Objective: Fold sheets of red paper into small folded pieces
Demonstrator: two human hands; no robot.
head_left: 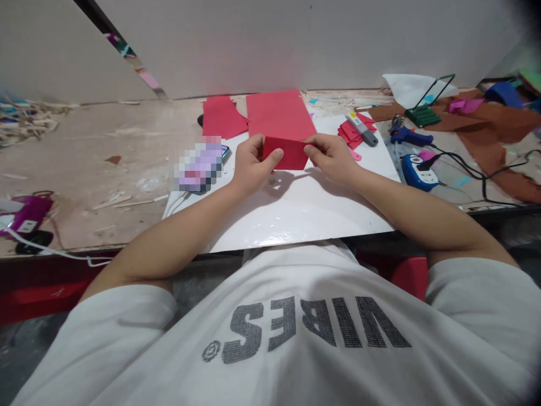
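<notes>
A small red paper rectangle [287,153] is held just above a white board [296,208] on the workbench. My left hand [250,167] pinches its left edge, thumb on top. Its right edge sits pinched in my right hand [332,158]. Behind it lie a large red sheet [279,115] and a cut red piece [222,117]. A pile of small red cut pieces [350,133] rests to the right, with a grey utility knife [362,129] on top of it.
A phone [200,164] lies left of my left hand. Right of the board are a blue glue gun [408,136], a blue power strip [418,172] with black cables, brown fabric [499,135] and a green stand [425,113]. Wood scraps litter the left bench.
</notes>
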